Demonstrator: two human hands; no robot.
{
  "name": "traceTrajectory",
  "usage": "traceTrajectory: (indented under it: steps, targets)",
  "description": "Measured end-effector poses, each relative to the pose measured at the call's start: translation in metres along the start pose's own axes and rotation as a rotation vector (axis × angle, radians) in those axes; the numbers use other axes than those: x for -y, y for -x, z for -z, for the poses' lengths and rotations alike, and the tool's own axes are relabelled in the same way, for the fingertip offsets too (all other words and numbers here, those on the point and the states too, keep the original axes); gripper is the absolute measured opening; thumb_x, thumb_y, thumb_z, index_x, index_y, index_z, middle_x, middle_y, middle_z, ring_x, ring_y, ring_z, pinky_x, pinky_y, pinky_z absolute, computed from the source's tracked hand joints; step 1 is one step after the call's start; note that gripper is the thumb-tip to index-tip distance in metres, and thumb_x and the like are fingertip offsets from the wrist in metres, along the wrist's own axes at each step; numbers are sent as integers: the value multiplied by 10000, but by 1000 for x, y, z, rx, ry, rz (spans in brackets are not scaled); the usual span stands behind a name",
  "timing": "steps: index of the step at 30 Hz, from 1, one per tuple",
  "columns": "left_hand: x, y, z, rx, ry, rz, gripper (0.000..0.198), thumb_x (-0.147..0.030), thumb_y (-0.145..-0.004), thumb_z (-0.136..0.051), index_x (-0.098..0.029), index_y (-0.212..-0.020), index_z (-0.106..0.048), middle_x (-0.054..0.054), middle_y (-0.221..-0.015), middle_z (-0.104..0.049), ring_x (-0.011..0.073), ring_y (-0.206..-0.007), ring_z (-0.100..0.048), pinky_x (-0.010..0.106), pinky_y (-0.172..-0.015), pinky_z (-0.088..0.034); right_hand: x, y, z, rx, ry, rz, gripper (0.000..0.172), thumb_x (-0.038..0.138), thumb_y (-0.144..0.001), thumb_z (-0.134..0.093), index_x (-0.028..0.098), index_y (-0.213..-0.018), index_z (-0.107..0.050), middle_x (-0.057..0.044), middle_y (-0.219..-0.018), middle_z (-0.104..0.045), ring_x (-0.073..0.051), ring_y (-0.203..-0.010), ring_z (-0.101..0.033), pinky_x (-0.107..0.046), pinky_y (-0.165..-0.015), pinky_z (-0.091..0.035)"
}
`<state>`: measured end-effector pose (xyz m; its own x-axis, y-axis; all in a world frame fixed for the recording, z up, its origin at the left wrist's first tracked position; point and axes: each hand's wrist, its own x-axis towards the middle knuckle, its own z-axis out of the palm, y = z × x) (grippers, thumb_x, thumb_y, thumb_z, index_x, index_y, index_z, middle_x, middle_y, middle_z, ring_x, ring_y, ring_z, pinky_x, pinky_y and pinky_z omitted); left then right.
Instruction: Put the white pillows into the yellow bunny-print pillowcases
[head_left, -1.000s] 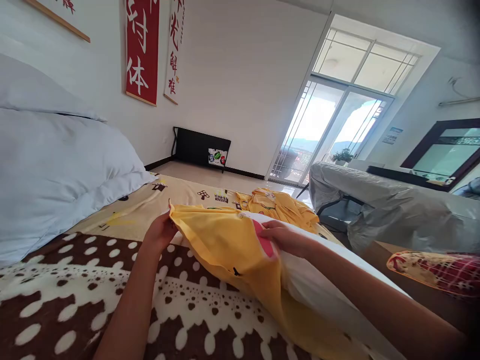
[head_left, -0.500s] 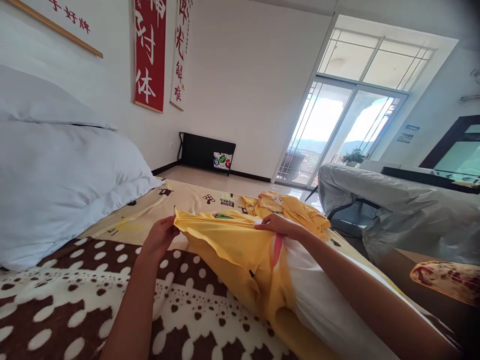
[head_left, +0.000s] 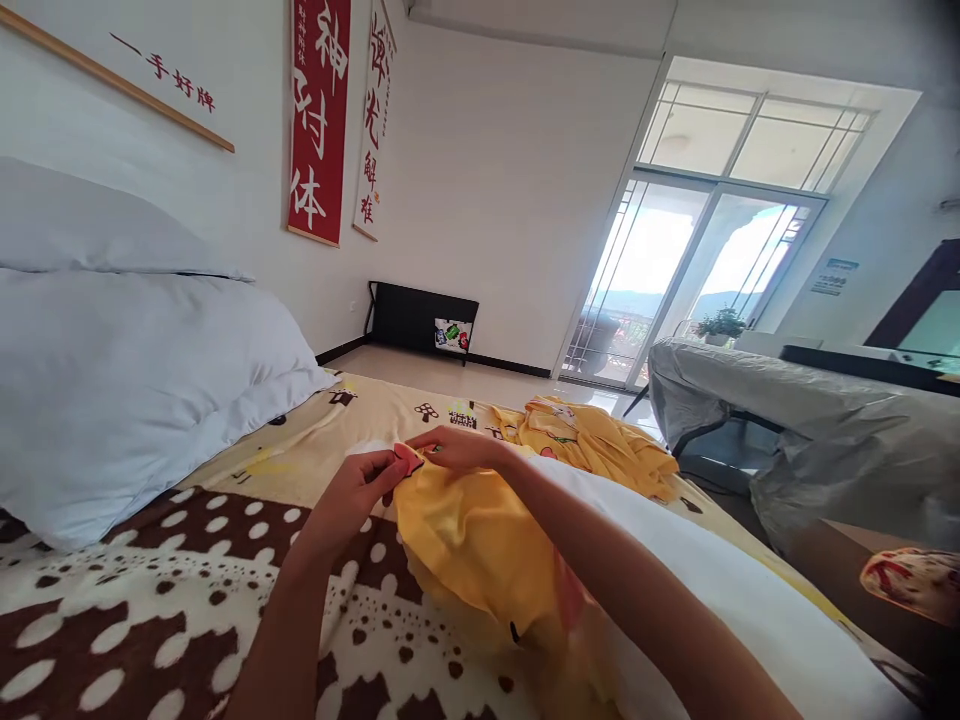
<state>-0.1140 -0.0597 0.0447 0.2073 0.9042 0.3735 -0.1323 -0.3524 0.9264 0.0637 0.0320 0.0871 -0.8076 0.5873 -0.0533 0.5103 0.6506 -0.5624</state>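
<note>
A yellow pillowcase (head_left: 472, 540) with pink and dark print hangs in loose folds over the near part of the bed. My left hand (head_left: 367, 482) pinches its far left corner, where a pink patch shows. My right hand (head_left: 457, 448) is right beside it, fingers closed at the same edge; the fingertips are partly hidden by cloth. A white pillow (head_left: 720, 570) lies under my right forearm, with its left part against or inside the yellow cloth; which of these is hard to see. A bit of white also shows behind my left hand.
Heaped yellow cloth (head_left: 592, 440) lies farther back on the patterned blanket (head_left: 202, 590). White pillows (head_left: 150, 390) are stacked at left. To the right stand a plastic-covered table (head_left: 795, 400) and a cardboard box (head_left: 832, 570). A black folded table (head_left: 405, 318) leans by the far wall.
My right hand has moved left along the edge to meet my left hand at the corner. The pillowcase, stretched flat before, is now bunched, and more white pillow shows at right. The view tilted slightly up.
</note>
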Motion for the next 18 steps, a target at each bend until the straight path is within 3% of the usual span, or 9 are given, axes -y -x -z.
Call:
traceTrajectory:
  steps: [2, 4, 8, 10, 13, 18]
  targets:
    - [-8, 6, -1, 35, 5, 4, 323, -462, -774, -622, -160, -663, -640, 15, -652, -526, 129, -623, -416, 204, -558, -340, -6, -9, -4, 149, -90, -77, 252, 127, -750, -478, 145, -876, -695, 11, -818, -685, -129, -765, -593, -223, -686, -458]
    - [-12, 10, 0, 51, 6, 4, 324, -463, -781, -615, -158, -674, -643, 22, -678, -537, 135, -646, -424, 207, -577, -349, -12, -10, -4, 214, -137, -109, 237, 156, -750, -492, 126, -870, -695, 19, -735, -667, -109, -669, -572, -202, -606, -448]
    - [-17, 16, 2, 87, -11, 11, 325, -467, -783, -611, -157, -691, -643, 26, -674, -528, 134, -634, -411, 206, -553, -337, -16, -1, 9, 274, -195, -83, 358, 157, -755, -499, 95, -1069, -659, -11, -894, -679, -101, -746, -586, -182, -653, -448]
    - [-18, 18, 1, 118, -15, 35, 324, -471, -789, -602, -161, -702, -638, 26, -677, -533, 128, -614, -405, 204, -530, -325, -16, 1, 13, 293, -18, -94, 450, 95, -718, -503, 107, -1149, -631, -9, -959, -679, -91, -757, -583, -169, -650, -431]
    - [-21, 20, -2, 161, -51, 49, 328, -476, -791, -597, -162, -702, -637, 31, -693, -558, 129, -616, -419, 206, -530, -325, -19, -5, 8, 246, 348, -119, 431, 66, -685, -547, 169, -1084, -676, 27, -904, -697, -87, -732, -572, -176, -656, -401]
    - [-27, 23, -7, 174, -103, 40, 322, -476, -773, -616, -163, -720, -671, 43, -717, -590, 148, -649, -447, 214, -549, -334, -24, -16, 7, -12, 595, -168, 155, 146, -739, -589, 169, -825, -716, -23, -852, -712, -144, -801, -568, -288, -825, -339]
